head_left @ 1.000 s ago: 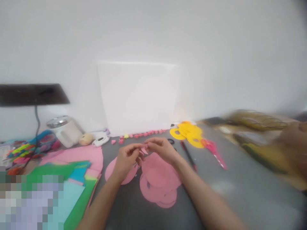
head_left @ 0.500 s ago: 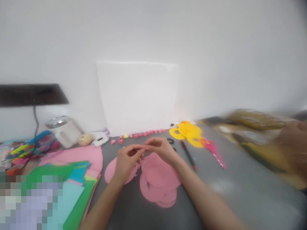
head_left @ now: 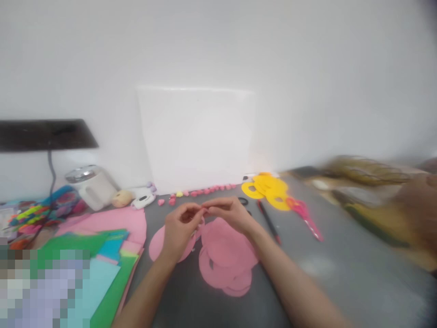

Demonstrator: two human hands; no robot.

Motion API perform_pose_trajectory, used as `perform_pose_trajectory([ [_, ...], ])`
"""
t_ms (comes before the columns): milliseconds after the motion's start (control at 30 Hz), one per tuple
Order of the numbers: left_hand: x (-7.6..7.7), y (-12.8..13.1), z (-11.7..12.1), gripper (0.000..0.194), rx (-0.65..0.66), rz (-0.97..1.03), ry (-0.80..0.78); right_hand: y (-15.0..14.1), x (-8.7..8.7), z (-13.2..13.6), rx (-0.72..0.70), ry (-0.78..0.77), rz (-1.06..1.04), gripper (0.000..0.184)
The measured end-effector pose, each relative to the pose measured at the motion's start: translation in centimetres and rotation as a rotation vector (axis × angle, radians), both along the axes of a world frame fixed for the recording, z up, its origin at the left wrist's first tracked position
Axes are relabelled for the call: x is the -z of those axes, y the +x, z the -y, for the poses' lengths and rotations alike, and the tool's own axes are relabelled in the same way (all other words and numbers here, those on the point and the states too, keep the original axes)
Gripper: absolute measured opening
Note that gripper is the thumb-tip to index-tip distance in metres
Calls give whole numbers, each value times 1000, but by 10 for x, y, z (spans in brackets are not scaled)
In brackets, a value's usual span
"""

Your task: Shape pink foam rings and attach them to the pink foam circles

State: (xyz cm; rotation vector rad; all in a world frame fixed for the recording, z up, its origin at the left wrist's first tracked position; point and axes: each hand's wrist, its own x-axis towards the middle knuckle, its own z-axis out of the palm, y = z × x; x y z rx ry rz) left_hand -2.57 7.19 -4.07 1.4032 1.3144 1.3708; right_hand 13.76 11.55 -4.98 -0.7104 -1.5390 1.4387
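Observation:
My left hand (head_left: 180,228) and my right hand (head_left: 228,212) meet fingertip to fingertip above the table. Both pinch a small pink paper piece (head_left: 205,210), mostly hidden by the fingers. Below the right hand lies a pile of pink paper circles and rings (head_left: 225,255). Another pink paper circle (head_left: 157,243) is partly covered by the left hand. Just beyond the hands runs a row of small pink folded pieces (head_left: 194,193), with a yellow one (head_left: 179,194) among them.
Yellow paper rings (head_left: 269,189), a black-and-red pen (head_left: 269,222) and pink scissors (head_left: 303,216) lie to the right. Coloured paper sheets (head_left: 102,273) cover the left side, near a white cup-like container (head_left: 95,189). A white board (head_left: 200,141) leans on the wall.
The fingers have shifted slightly round the small pink paper piece, and the right fingers now lie flatter. Everything else stays in place.

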Motion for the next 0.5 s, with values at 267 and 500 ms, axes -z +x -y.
perform_pose_trajectory([
  [267, -4, 4, 4, 16, 19, 36, 27, -2, 5, -3, 31, 52, -56, 16],
  [500, -6, 2, 1, 20, 134, 201, -88, -4, 3, -2, 102, 69, -122, 11],
])
